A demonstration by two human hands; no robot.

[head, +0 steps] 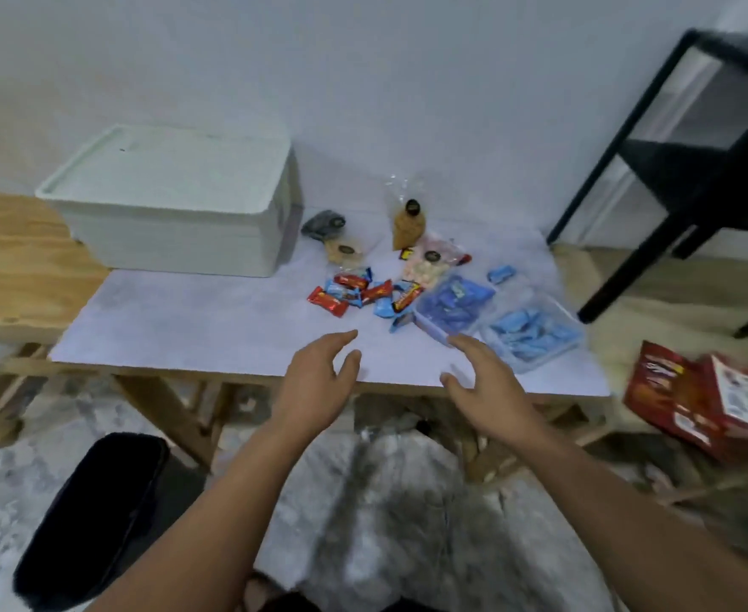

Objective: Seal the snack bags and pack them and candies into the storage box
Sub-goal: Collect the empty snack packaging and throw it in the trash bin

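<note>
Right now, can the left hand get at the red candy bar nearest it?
Probably yes. The left hand is open over the near table edge, holding nothing, and only bare tabletop lies between it and the red candy bar. The right hand is off to the side, clear of that path.

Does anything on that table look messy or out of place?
Mostly the loose candies: they lie scattered in a heap mid-table, not in the storage box, whose lid is on. Both hands are empty.

No legible text — candy wrappers (354, 293), red box (698, 399) labels too blurred
</note>
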